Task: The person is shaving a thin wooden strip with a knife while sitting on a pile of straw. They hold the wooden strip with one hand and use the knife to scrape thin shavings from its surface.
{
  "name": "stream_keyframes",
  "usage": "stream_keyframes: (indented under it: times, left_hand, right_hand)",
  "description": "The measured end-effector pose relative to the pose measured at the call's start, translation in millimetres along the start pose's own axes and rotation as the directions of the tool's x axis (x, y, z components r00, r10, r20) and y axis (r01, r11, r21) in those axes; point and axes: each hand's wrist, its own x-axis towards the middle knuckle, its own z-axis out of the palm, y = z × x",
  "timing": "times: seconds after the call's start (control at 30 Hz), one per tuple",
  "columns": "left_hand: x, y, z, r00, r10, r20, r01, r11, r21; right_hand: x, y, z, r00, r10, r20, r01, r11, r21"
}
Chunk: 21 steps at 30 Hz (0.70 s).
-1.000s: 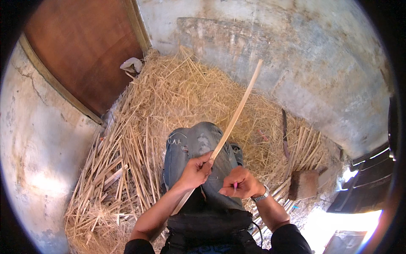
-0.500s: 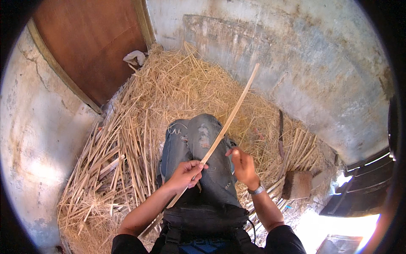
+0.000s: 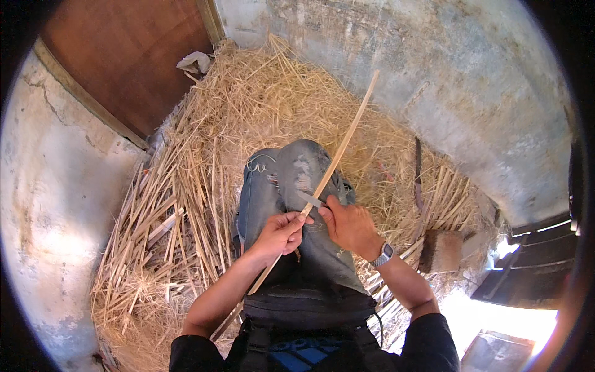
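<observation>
The left hand (image 3: 282,234) pinches a pale, narrow strip (image 3: 343,147), thumb against fingers below its middle. The right hand (image 3: 352,227), just beside and apart from it, is closed around a small knife (image 3: 309,199), whose blade crosses the strip just above the left fingertips; whether it bites in, I cannot tell. The strip slants over the trousers (image 3: 260,189), its far end reaching up toward the wall (image 3: 452,105). It looks light and stiff with some spring, fairly smooth, perhaps prone to splintering along its edges; a hold on its flat faces, close to the blade, should steady it best. Beyond, shavings (image 3: 242,105) cover the floor as far as the wall's foot. Loose strips (image 3: 180,232) pile along the floor's left edge, and a brown block (image 3: 441,251) sits near its right edge.
</observation>
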Motion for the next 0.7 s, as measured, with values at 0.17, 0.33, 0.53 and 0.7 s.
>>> stream_keyframes:
  times: [0.17, 0.33, 0.53, 0.7]
  left_hand:
    - [-6, 5, 3, 0.999, 0.031, -0.040, -0.025, 0.990, 0.139]
    - [-21, 7, -4, 1.000, -0.015, -0.024, 0.017, 0.996, 0.091]
    - [-83, -4, -29, 0.996, -0.067, -0.066, 0.078, 0.978, 0.192]
    - [-148, -8, -64, 0.984, -0.153, -0.095, 0.170, 0.963, 0.211]
  right_hand:
    - [14, 6, -2, 0.999, 0.042, -0.005, -0.042, 0.994, -0.099]
    - [36, 26, -1, 0.998, 0.002, -0.057, -0.008, 0.995, -0.098]
    - [67, 78, -7, 0.985, 0.089, -0.150, -0.102, 0.992, -0.078]
    - [99, 155, -21, 0.929, 0.200, -0.310, -0.249, 0.960, -0.129]
